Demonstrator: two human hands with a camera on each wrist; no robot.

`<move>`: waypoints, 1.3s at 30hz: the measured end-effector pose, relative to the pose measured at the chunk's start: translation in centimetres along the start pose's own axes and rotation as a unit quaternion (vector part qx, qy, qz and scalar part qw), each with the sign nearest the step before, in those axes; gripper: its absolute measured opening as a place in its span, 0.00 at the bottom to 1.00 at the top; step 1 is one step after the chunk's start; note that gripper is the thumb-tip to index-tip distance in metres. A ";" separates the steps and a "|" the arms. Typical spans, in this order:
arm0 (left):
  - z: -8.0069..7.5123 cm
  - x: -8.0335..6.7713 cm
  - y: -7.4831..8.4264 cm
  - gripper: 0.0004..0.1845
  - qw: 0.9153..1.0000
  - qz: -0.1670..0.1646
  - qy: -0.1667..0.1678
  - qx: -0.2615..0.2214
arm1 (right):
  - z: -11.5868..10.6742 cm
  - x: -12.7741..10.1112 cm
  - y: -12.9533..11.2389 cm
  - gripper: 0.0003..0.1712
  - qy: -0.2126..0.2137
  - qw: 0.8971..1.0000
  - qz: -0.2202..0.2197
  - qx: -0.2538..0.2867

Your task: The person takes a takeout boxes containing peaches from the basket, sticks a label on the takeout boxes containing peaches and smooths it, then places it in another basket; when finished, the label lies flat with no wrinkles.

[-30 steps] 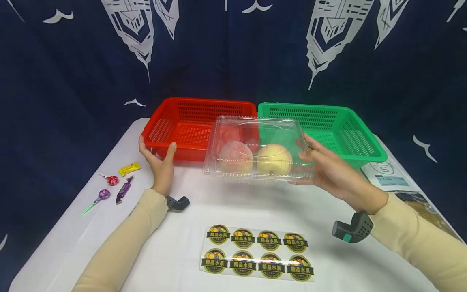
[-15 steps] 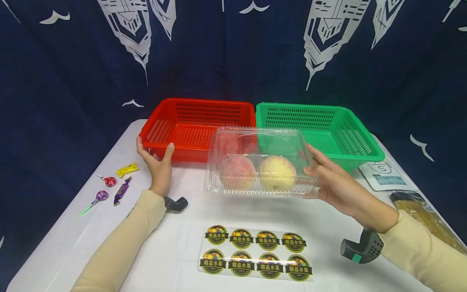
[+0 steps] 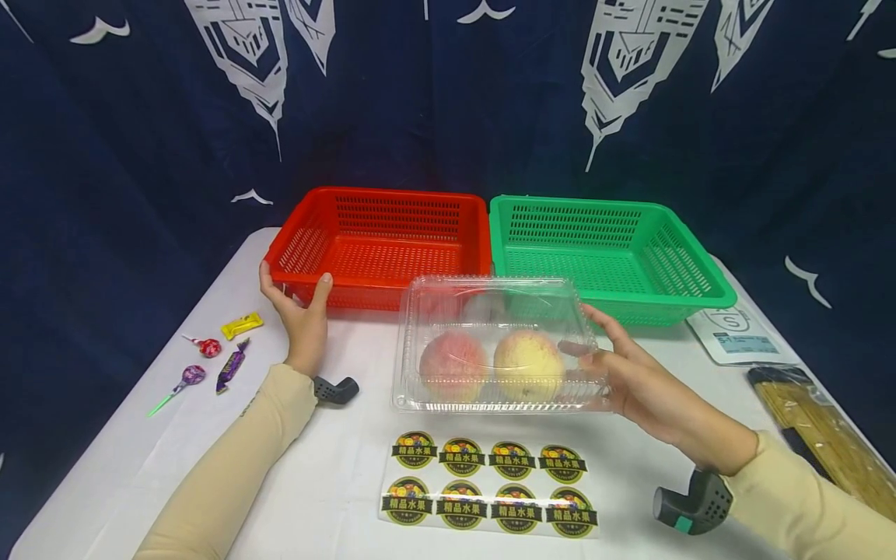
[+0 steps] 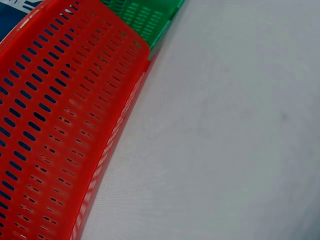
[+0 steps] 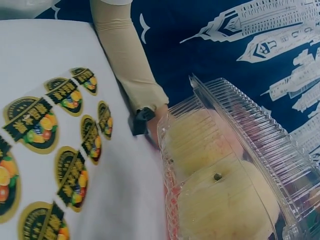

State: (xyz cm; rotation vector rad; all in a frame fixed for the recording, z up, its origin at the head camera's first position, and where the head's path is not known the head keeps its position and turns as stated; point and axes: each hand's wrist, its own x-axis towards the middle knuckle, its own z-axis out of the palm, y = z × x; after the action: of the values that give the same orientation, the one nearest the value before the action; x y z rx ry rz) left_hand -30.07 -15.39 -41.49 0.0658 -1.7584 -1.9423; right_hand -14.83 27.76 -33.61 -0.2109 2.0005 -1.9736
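A clear plastic clamshell box (image 3: 490, 303) holds two peaches, one reddish (image 3: 453, 365) and one pale yellow (image 3: 528, 365). My right hand (image 3: 644, 389) grips its right end, with fingers seen partly through the plastic. The box hangs tilted above the table, its lid down. At the front left corner of the red basket (image 3: 378, 292), my left hand (image 3: 304, 330) holds the corner between thumb and fingers; some fingers are hidden. Neither hand shows in its own wrist view. Up close, the peaches (image 5: 225, 200) press near the box wall in the right wrist view.
A green basket (image 3: 602, 303) stands beside the red one. In front lies a sheet of round fruit stickers (image 3: 490, 482). Wrapped candies (image 3: 233, 365) and lollipops (image 3: 193, 375) lie at left. A white packet (image 3: 742, 338) and a brown-filled bag (image 3: 819, 428) lie at right.
My right hand has brought the box of peaches down and nearer, away from the baskets and toward the sticker sheet. The left hand stays at the red basket's corner.
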 end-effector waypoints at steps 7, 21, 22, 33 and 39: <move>0.0 -0.1 0.2 0.55 1.000 -0.003 -0.003 -0.004 | 0.4 0.0 1.8 0.51 0.001 1.000 0.021 0.010; 0.2 -0.1 0.3 0.55 1.000 0.009 -0.003 -0.015 | 1.2 0.9 4.7 0.54 -0.005 0.997 0.043 0.060; 0.2 -0.1 0.2 0.55 1.000 0.010 -0.003 -0.014 | 1.3 1.0 4.8 0.54 -0.004 0.997 0.045 0.062; 0.2 -0.2 0.2 0.55 1.000 0.003 -0.001 -0.010 | 1.7 1.7 4.2 0.54 0.021 0.997 0.047 0.057; 0.1 -0.1 0.2 0.55 1.000 0.001 -0.002 -0.009 | 1.8 1.8 3.7 0.54 0.040 0.998 0.047 0.028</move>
State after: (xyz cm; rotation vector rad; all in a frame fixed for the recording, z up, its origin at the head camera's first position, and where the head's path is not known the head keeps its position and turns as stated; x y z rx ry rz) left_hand -29.95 -15.23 -41.31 0.0536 -1.7432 -1.9588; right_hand -15.48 25.63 -37.51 -0.0241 1.9624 -2.0044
